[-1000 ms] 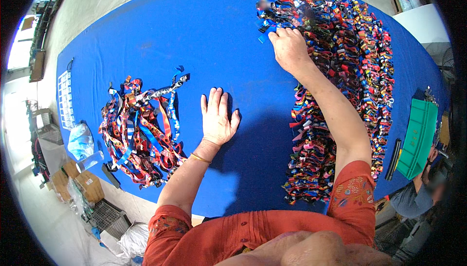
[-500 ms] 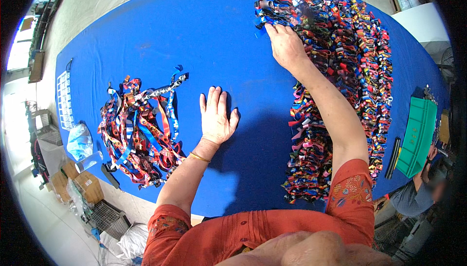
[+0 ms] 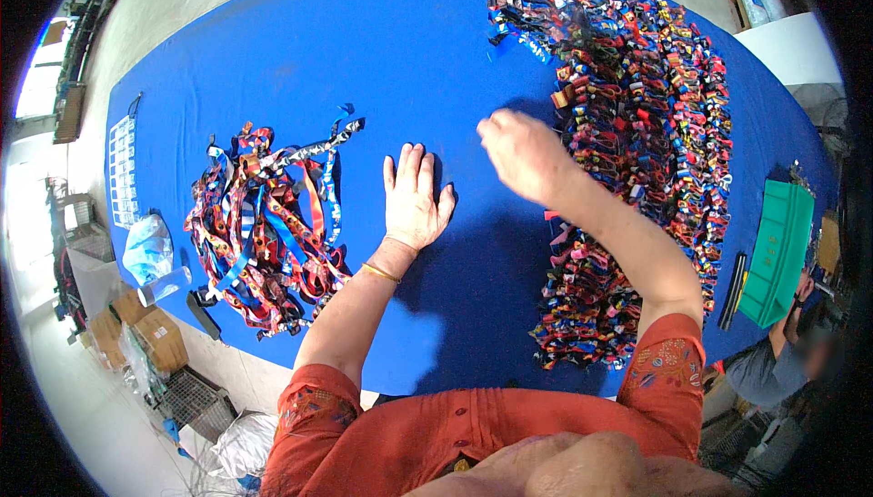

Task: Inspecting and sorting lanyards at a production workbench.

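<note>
Flat on the blue tablecloth (image 3: 364, 60), fingers stretched out, lies my left hand (image 3: 414, 197), holding nothing. My right hand (image 3: 523, 156) is above the cloth beside the rows, blurred by motion; its fingers look bent, and whether anything is in them cannot be made out. To the left is a loose, tangled heap of printed ribbon straps (image 3: 264, 224) in red, blue, black and white. On the right, many folded ribbon straps (image 3: 637, 133) lie packed in long rows. A light blue strap (image 3: 523, 42) sticks out at the rows' far left edge.
A green plastic bin (image 3: 776, 251) stands at the right edge, beside black and yellow rods (image 3: 733, 292). On the left edge are a white grid sheet (image 3: 121, 165), a clear plastic bag (image 3: 147, 247) and a dark tool (image 3: 202, 313). Another person (image 3: 777, 370) is at lower right.
My right hand has left the far end of the rows and come back toward me. The light blue strap now shows there. My left hand stays flat on the cloth.
</note>
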{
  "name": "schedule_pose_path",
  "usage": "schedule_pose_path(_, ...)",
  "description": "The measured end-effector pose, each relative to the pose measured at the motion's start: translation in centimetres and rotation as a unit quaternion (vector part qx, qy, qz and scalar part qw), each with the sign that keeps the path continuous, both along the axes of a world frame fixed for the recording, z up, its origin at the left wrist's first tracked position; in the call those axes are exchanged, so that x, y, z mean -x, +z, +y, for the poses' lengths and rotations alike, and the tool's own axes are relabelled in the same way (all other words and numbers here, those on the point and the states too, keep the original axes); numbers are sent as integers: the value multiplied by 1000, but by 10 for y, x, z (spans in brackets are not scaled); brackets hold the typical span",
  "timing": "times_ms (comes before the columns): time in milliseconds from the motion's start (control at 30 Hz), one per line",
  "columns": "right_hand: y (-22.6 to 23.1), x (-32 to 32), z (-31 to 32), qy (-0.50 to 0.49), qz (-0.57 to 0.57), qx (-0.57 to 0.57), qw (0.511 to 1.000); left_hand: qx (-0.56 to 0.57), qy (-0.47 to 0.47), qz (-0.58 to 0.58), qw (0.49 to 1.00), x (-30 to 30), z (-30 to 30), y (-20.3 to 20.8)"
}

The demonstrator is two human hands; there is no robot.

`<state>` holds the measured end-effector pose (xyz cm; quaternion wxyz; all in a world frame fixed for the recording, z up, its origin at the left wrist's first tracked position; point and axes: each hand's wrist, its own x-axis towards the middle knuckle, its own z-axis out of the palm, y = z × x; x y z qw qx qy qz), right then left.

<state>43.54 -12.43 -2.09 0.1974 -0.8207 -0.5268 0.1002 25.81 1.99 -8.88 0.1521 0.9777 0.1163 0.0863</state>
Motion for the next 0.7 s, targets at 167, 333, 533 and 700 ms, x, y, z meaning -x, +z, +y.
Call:
schedule_pose_path(167, 24, 99, -31, 106, 46, 48, 992, -11, -8, -24, 1000, 2, -1, -7)
schedule_pose_path(333, 27, 206, -77, 210, 131, 41, 968, -6, -5, -56, 998, 4, 0, -2)
schedule_pose_path(533, 25, 291, -120, 256, 223, 101, 935, -28, -4, -48, 998, 2, -2, -11)
schedule_pose_path(700, 2, 345, -156, 259, 209, 92, 939, -25, -20, -29, 999, 33, -17, -17)
